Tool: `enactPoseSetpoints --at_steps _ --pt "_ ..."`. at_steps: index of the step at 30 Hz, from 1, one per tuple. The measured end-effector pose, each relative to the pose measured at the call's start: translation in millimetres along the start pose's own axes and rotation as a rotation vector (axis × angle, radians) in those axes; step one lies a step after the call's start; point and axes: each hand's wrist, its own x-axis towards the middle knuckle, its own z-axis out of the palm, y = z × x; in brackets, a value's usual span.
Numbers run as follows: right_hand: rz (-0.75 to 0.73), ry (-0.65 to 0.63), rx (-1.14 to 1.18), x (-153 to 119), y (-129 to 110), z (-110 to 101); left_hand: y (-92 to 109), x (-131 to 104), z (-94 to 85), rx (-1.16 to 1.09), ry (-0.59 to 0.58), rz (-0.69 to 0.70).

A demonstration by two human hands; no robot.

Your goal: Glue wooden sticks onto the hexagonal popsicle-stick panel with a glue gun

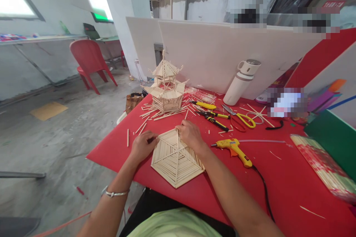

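A flat hexagonal panel of wooden sticks [178,159], with spokes meeting in its middle, lies on the red table before me. My left hand [144,145] is closed, thumb and fingers pinching the panel's upper left corner. At the far corner, my right hand [191,134] has its fingers closed on the edge, and its forearm passes over the panel's right side. Behind it stands a two-tiered stick pagoda [167,85] with loose sticks [141,126] around its base. To the right lies a yellow glue gun [235,150] with a clear glue stick in its back.
Yellow-handled scissors [246,119], pliers [213,120] and a yellow cutter [205,105] lie beyond the panel. A white thermos [241,83] stands against the white board [200,52]. A pack of sticks [319,163] lies at right. A red chair [89,61] stands on the floor at left.
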Motion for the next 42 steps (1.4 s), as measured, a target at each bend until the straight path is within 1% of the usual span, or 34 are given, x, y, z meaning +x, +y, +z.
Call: enactPoseSetpoints --at_steps 3,5,7,9,10,11,13,14,16,17,19,22,24,26,28,30,31,32,34,36,39,42 --pt "0.003 -0.004 0.001 -2 -1 -7 -1 -1 0.9 -0.023 0.012 0.006" --pt "0.023 0.021 0.002 -9 2 -18 -2 -1 2.0 -0.044 0.024 0.002" --pt "0.054 0.066 -0.002 -24 11 -34 -3 -2 2.9 -0.061 0.050 -0.006" --pt "0.082 0.090 -0.018 -51 30 -53 -4 -2 3.4 -0.081 0.085 -0.010" --pt "0.134 0.096 -0.037 -68 43 -62 -5 -2 3.6 -0.095 0.102 -0.010" --pt "0.231 0.105 -0.064 -86 57 -70 -5 -3 3.8 -0.108 0.119 -0.010" --pt "0.470 0.064 -0.146 -125 88 -81 -6 -4 4.4 -0.132 0.149 -0.010" --pt "0.576 0.014 -0.169 -142 103 -83 -6 -4 4.9 -0.142 0.163 -0.009" --pt "0.731 -0.092 -0.151 -169 127 -79 -6 -6 5.8 -0.161 0.193 0.000" --pt "0.749 -0.132 -0.116 -177 135 -74 -5 -6 6.1 -0.167 0.208 0.006" --pt "0.754 -0.171 -0.039 -182 143 -61 -4 -8 5.9 -0.170 0.233 0.022" --pt "0.778 -0.118 -0.003 -175 139 -46 1 -11 4.1 -0.175 0.240 0.063" --pt "0.774 -0.090 0.056 -169 134 -43 4 -14 3.0 -0.195 0.239 0.110" --pt "0.759 -0.075 0.190 -166 127 -45 7 -17 2.4 -0.218 0.241 0.159" --pt "0.739 -0.036 0.376 -163 116 -50 10 -20 2.1 -0.228 0.245 0.208" --pt "0.692 0.017 0.519 -159 98 -53 13 -21 1.2 -0.219 0.250 0.269" --pt "0.650 0.037 0.524 -155 87 -54 14 -21 0.4 -0.206 0.250 0.304" --pt "0.604 0.054 0.468 -150 75 -54 16 -22 -0.7 -0.191 0.245 0.341" --pt "0.485 0.072 0.250 -138 52 -53 19 -22 -3.1 -0.165 0.209 0.411" --pt "0.398 0.084 0.037 -125 34 -50 21 -23 -5.1 -0.157 0.158 0.460" --pt "0.327 0.104 -0.178 -112 20 -45 22 -23 -6.7 -0.165 0.101 0.497" --pt "0.276 0.115 -0.285 -107 15 -43 25 -24 -7.1 -0.173 0.064 0.527"
